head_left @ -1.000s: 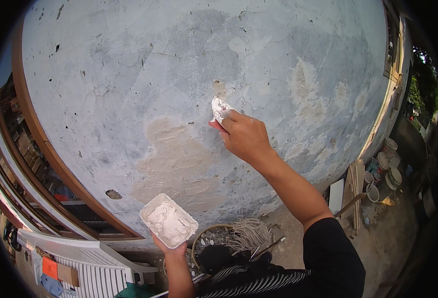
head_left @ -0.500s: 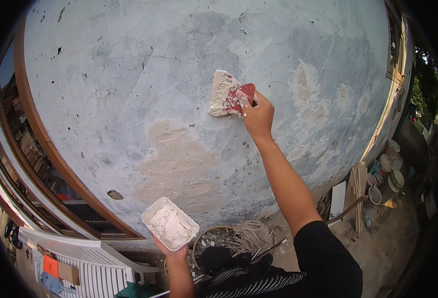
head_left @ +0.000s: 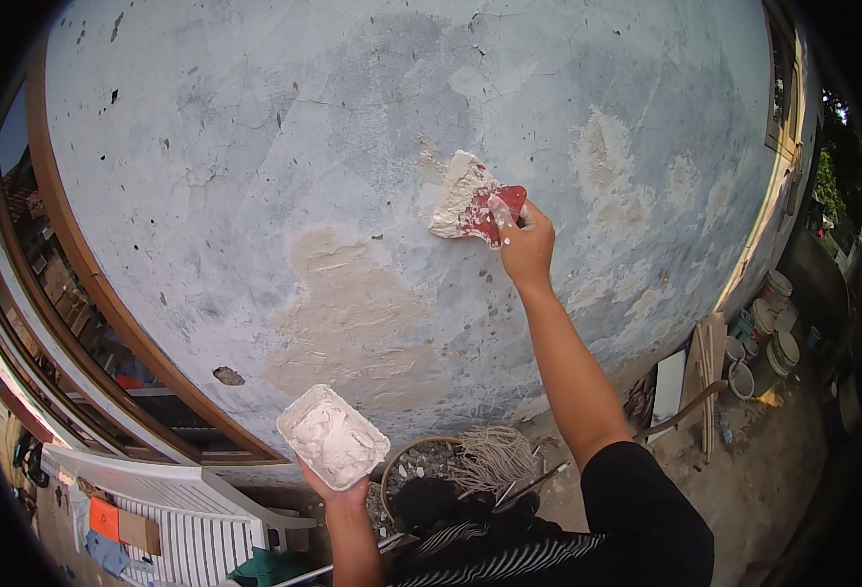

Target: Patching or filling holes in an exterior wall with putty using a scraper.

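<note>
In the head view, the scraper [head_left: 480, 209] has slid a little to the right over the last half second, and a small patched spot [head_left: 433, 159] that the blade had hidden now shows, up and to the right of the broad beige patch [head_left: 353, 313]. That spot bears a pale smear where bare brown showed a second ago, which suggests that some filler has been left on it. The right hand [head_left: 529, 247] is closed around the scraper's red handle, above and right of the beige patch; whether the blade touches the wall [head_left: 216, 127] just now, I can't tell. The left hand [head_left: 333, 494] has hardly moved and holds up the tub [head_left: 376, 460] from underneath, just below the beige patch.

The tub is a white rounded rectangle, its filler [head_left: 333, 440] creamy, thick and folded into soft ridges. More of it lies lumpy over the wide blade, with flecks across the red plastic. The wall is chalky blue-grey, finely cracked and pitted, while the beige patch looks smoother, with shallow trowel ridges. A rough-edged hole [head_left: 226, 376] sits to its lower left, and a heap of stringy strands [head_left: 497, 455] lies below and right of it
</note>
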